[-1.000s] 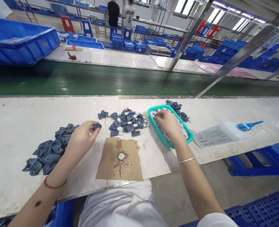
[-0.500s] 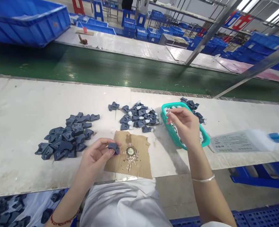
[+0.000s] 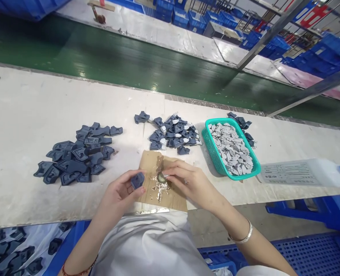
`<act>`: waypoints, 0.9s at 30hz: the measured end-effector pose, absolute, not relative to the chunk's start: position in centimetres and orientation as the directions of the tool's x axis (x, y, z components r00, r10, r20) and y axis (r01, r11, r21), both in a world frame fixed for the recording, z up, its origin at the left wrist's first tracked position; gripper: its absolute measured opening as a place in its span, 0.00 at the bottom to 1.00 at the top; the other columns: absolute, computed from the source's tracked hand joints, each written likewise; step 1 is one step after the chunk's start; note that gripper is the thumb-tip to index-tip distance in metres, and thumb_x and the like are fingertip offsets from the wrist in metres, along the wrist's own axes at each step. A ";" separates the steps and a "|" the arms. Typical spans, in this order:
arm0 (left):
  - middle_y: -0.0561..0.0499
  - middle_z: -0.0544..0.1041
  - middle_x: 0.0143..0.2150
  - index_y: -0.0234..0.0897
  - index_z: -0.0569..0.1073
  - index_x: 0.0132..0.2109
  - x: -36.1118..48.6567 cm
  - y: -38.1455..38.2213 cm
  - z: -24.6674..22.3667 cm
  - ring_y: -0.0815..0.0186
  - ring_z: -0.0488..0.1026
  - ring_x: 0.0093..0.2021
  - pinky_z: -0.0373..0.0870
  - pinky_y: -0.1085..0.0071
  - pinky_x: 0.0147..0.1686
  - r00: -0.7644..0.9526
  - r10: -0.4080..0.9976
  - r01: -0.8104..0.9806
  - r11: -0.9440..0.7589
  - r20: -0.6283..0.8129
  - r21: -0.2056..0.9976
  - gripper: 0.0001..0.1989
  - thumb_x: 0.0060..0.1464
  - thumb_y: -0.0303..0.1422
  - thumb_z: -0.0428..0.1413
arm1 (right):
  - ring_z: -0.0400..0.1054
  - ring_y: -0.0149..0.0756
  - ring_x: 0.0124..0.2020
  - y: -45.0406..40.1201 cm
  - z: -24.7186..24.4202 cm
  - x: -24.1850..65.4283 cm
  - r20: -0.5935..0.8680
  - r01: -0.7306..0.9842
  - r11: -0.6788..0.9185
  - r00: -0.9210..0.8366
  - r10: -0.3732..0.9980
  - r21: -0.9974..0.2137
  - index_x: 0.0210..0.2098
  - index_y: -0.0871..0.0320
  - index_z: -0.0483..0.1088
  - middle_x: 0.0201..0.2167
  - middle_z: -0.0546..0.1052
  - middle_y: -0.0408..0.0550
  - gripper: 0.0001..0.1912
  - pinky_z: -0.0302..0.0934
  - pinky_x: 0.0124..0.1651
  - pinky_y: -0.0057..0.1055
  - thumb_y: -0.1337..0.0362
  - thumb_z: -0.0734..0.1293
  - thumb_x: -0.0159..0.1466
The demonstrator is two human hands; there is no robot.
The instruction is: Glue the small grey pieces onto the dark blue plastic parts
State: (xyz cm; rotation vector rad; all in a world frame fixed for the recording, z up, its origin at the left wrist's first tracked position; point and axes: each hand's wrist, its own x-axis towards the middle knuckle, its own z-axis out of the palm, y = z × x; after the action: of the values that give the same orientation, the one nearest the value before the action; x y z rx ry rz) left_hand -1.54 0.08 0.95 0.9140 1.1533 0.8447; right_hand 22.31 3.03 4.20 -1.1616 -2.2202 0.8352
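Between thumb and fingers, my left hand [image 3: 119, 195] grips a dark blue-grey plastic part [image 3: 137, 180] near the cardboard's left edge. My right hand [image 3: 200, 188] pinches a small white piece [image 3: 165, 176], mostly covered by the fingertips, at a small round dish [image 3: 161, 178] of clear liquid. Whether the piece touches the liquid I cannot tell. Under the dish lies a brown cardboard sheet [image 3: 177, 197] with shiny wet splashes. Beyond it, a pile of dark parts with white pieces on them [image 3: 174, 132] covers the table. More small white pieces fill a green basket [image 3: 258, 170] to the right.
Plain dark parts [image 3: 75, 163] are heaped on the left. A white bottle with a blue tip [image 3: 299, 172] lies at the right, and a few dark parts [image 3: 240, 122] sit behind the basket. A green belt [image 3: 124, 59] runs behind the table; a metal post [image 3: 262, 38] slants beyond.
My right hand has moved from over the green basket left and down to the small dish, pinching a white piece. My left hand still holds the dark part, now turned. The view has tilted down.
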 end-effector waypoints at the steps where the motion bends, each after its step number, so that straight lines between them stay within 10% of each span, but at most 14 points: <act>1: 0.46 0.79 0.45 0.38 0.77 0.50 -1.4 0.0 1.1 0.61 0.75 0.43 0.73 0.71 0.40 0.207 0.907 -0.072 0.387 -0.366 0.919 0.18 0.56 0.42 0.63 | 0.76 0.40 0.47 3.1 4.0 22.2 0.142 0.550 0.474 -0.538 0.831 -0.688 0.47 0.58 0.76 0.45 0.80 0.53 0.10 0.73 0.51 0.37 0.71 0.63 0.71; 8: 0.50 0.74 0.41 0.39 0.69 0.47 -0.9 -0.4 1.2 0.65 0.70 0.41 0.66 0.72 0.38 0.326 0.911 0.159 0.211 -0.253 0.964 0.14 0.68 0.44 0.48 | 0.76 0.42 0.46 3.2 3.4 22.1 0.139 0.557 0.487 -0.552 0.822 -0.673 0.49 0.59 0.77 0.45 0.80 0.55 0.12 0.74 0.50 0.40 0.71 0.63 0.71; 16: 0.53 0.70 0.37 0.40 0.68 0.46 -0.9 -0.4 1.1 0.67 0.67 0.36 0.62 0.71 0.36 0.391 0.904 0.309 0.045 -0.170 0.950 0.12 0.71 0.40 0.45 | 0.78 0.32 0.37 3.0 4.2 21.0 -0.045 0.137 -0.013 -0.238 0.970 -0.990 0.38 0.54 0.82 0.39 0.83 0.47 0.06 0.74 0.37 0.26 0.67 0.75 0.61; 27: 0.50 0.75 0.45 0.40 0.69 0.52 -0.7 -0.2 1.1 0.65 0.73 0.44 0.67 0.72 0.43 0.383 0.916 0.317 -0.006 -0.122 0.949 0.11 0.70 0.38 0.46 | 0.77 0.31 0.37 3.0 3.4 19.4 -0.059 0.070 -0.040 -0.291 0.955 -0.997 0.38 0.53 0.83 0.40 0.82 0.47 0.06 0.73 0.36 0.24 0.67 0.75 0.61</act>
State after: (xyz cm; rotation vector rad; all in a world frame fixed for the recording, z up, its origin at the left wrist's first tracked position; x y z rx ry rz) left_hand -0.70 -0.25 1.11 1.5535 1.1391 0.6892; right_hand 19.42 2.97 3.36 -1.1392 -1.4511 1.4344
